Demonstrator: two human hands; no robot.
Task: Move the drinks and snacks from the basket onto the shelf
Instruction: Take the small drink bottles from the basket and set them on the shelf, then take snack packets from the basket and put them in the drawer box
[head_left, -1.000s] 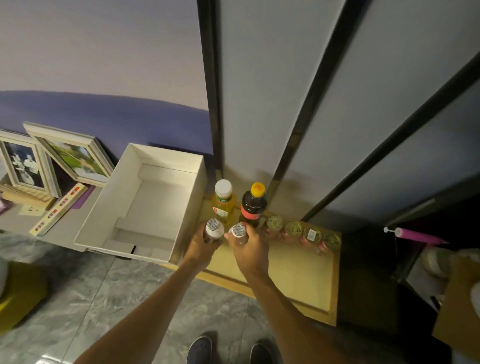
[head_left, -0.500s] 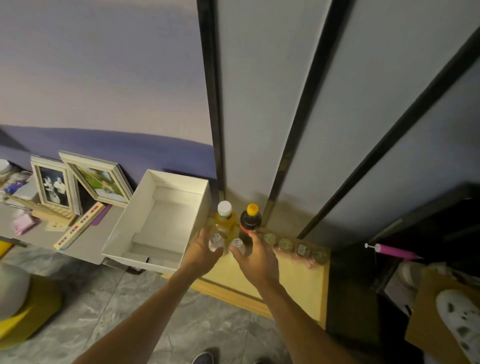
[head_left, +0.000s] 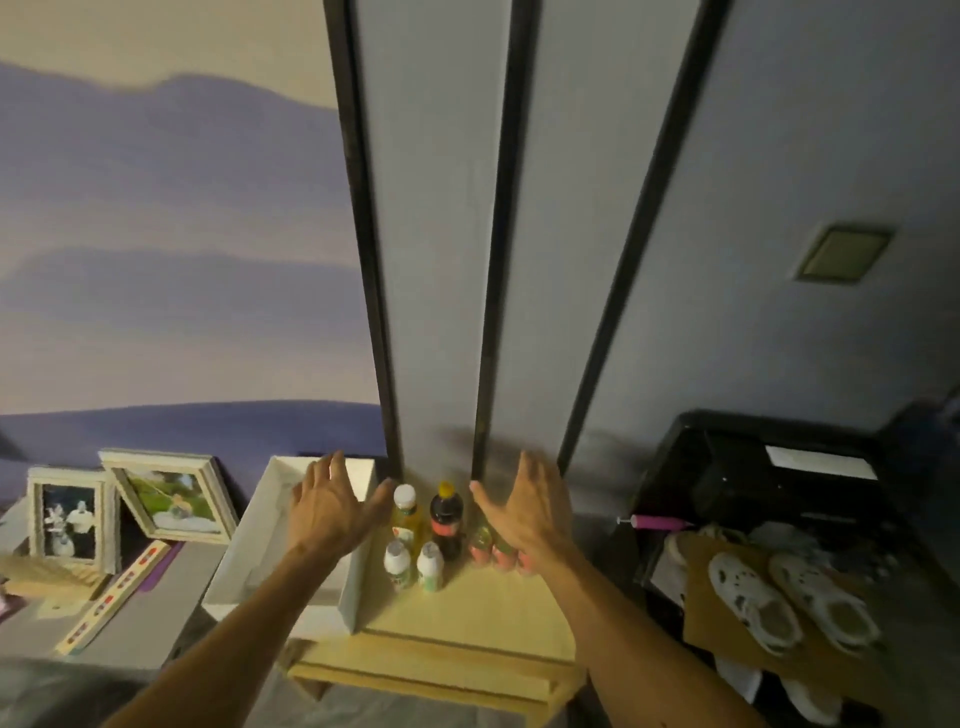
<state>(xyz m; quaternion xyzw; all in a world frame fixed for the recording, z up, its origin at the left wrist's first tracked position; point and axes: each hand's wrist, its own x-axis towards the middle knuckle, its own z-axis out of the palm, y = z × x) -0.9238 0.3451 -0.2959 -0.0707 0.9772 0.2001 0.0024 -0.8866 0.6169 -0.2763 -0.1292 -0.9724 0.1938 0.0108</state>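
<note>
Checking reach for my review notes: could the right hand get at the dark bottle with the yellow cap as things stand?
Probably yes. The right hand hovers open just right of the dark bottle, with nothing between them.

Four bottles (head_left: 421, 535) on the shelf (head_left: 467, 613) — two behind two, box (head_left: 291, 545) just left, cans (head_left: 491, 551) right

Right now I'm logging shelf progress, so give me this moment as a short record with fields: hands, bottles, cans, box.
left hand: open, raised above the white box, holding nothing
right hand: open, raised above the cans, holding nothing
small white bottles: two, upright, side by side at the front on the wooden shelf
yellow bottle: upright, behind them
dark bottle: upright, yellow cap, right of the yellow bottle
cans: row partly hidden by the right hand
white box: left of the bottles; visible interior looks empty
</note>
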